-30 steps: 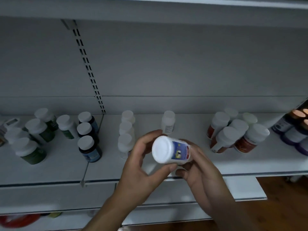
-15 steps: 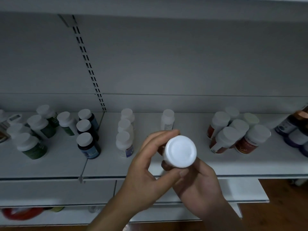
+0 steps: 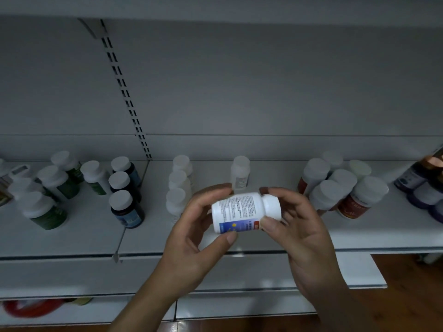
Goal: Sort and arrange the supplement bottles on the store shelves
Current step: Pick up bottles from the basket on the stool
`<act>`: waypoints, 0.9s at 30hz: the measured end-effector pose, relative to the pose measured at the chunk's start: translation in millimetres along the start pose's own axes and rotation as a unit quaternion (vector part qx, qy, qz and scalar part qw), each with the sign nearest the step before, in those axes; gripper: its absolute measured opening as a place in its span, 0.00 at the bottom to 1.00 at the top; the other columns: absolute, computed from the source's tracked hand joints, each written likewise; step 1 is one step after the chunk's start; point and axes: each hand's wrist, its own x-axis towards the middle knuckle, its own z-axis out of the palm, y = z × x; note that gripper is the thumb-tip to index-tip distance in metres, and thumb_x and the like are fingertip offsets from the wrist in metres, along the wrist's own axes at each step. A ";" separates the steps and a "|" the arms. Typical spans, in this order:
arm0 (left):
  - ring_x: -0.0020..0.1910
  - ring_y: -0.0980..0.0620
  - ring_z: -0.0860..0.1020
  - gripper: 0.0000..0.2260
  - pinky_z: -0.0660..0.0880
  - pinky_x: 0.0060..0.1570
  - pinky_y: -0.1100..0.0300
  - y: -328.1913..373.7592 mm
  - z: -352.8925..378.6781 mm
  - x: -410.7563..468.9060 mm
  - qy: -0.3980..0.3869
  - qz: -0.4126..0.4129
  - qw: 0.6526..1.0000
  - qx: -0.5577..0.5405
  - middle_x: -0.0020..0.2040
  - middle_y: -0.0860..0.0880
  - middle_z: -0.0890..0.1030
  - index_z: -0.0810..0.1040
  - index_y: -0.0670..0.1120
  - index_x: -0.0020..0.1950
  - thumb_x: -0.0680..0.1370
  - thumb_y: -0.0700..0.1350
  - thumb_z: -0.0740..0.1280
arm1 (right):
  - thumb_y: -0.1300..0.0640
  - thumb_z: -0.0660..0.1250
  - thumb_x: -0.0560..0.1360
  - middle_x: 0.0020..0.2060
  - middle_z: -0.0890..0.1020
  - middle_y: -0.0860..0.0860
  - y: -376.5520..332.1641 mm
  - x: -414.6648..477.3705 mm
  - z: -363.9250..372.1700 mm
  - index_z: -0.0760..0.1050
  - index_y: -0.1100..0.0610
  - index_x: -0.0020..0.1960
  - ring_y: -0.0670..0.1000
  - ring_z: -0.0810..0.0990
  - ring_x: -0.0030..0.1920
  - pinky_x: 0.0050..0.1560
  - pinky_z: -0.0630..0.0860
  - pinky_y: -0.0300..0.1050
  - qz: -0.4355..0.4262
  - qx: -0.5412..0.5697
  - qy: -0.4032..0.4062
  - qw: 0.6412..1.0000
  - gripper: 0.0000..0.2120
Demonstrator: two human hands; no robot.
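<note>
I have turned the white bottle (image 3: 239, 212) from cap-toward-me to sideways, cap right. It is at frame centre, before the shelf (image 3: 72, 240). Left hand (image 3: 189, 238) clamps its base and right hand (image 3: 302, 236) its cap. Step: label check. Next, probably: stand it with the white row (image 3: 178, 185), centre-left.

Dim light here. A plain grey back panel (image 3: 263, 80) fills the view, with a slotted upright (image 3: 124, 92) running down it. White shelf (image 3: 72, 240) below, lower shelf (image 3: 263, 271) beneath, brown wooden floor (image 3: 412, 295) at right.
</note>
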 end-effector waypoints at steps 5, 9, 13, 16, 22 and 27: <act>0.60 0.47 0.79 0.20 0.76 0.56 0.58 3.3 -0.6 -1.5 0.013 -0.047 0.998 -0.048 0.63 0.46 0.79 0.77 0.48 0.63 0.71 0.41 0.72 | 0.57 0.73 0.69 0.61 0.79 0.46 1.6 -2.9 -5.4 0.71 0.46 0.65 0.51 0.78 0.62 0.59 0.77 0.45 -0.019 -0.074 -0.062 0.995 0.26; 0.54 0.53 0.81 0.20 0.77 0.50 0.63 4.4 4.8 -3.3 0.026 -0.091 0.993 -0.064 0.57 0.48 0.82 0.76 0.47 0.63 0.71 0.47 0.71 | 0.53 0.73 0.68 0.60 0.79 0.44 0.5 -4.3 -3.8 0.75 0.43 0.62 0.50 0.80 0.59 0.55 0.78 0.42 -0.008 -0.109 -0.078 0.991 0.23; 0.61 0.49 0.78 0.28 0.75 0.55 0.61 5.5 3.1 -6.0 -0.017 -0.088 0.994 -0.063 0.65 0.48 0.78 0.68 0.46 0.71 0.72 0.42 0.71 | 0.44 0.73 0.66 0.50 0.84 0.48 -2.8 -2.5 2.3 0.80 0.45 0.52 0.49 0.83 0.48 0.42 0.79 0.41 0.042 -0.081 -0.024 0.996 0.16; 0.62 0.47 0.78 0.27 0.76 0.55 0.59 4.3 -1.6 -6.7 -0.017 -0.087 0.994 -0.068 0.66 0.45 0.77 0.72 0.49 0.69 0.71 0.40 0.72 | 0.43 0.67 0.68 0.47 0.84 0.48 -2.6 -0.6 3.4 0.79 0.50 0.54 0.48 0.83 0.45 0.38 0.79 0.40 0.055 -0.081 -0.009 0.995 0.18; 0.57 0.51 0.80 0.25 0.77 0.48 0.63 5.1 -5.0 -6.1 0.030 -0.110 0.991 -0.069 0.58 0.47 0.82 0.72 0.44 0.63 0.68 0.47 0.73 | 0.48 0.70 0.67 0.51 0.83 0.45 -2.3 -3.8 3.9 0.74 0.53 0.61 0.45 0.82 0.48 0.42 0.79 0.40 0.083 -0.057 -0.072 0.992 0.24; 0.62 0.48 0.77 0.24 0.78 0.51 0.58 6.0 -8.6 -5.2 -0.017 -0.098 0.995 -0.010 0.64 0.52 0.77 0.73 0.53 0.66 0.71 0.46 0.73 | 0.42 0.68 0.66 0.50 0.83 0.45 0.9 2.2 5.9 0.77 0.53 0.57 0.49 0.83 0.49 0.40 0.79 0.40 0.090 -0.085 -0.032 0.992 0.23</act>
